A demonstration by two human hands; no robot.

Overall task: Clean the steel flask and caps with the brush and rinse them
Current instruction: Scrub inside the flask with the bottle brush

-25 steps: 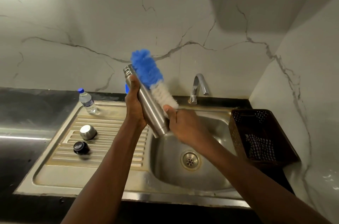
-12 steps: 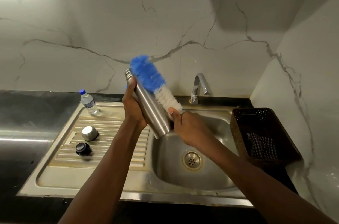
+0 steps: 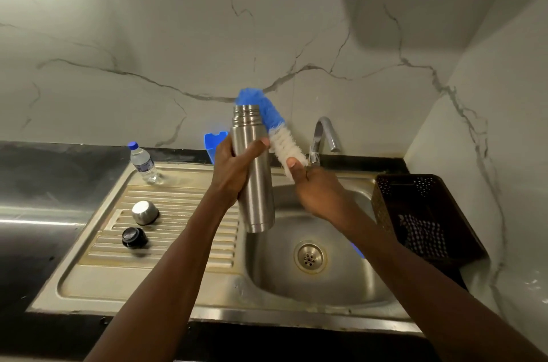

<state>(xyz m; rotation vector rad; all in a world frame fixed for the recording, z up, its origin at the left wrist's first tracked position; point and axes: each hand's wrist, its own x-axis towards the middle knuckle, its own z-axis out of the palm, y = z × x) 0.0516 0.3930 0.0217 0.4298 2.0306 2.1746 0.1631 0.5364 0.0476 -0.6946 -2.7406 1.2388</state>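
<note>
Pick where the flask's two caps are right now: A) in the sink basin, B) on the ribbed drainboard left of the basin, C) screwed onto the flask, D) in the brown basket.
B: the steel cap and the black cap sit apart on the ribbed drainboard, while the steel flask in the left hand shows a bare threaded mouth.

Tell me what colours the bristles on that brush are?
The brush is bright blue along its upper part and white lower down, nearest the right hand. The head view shows it.
</note>
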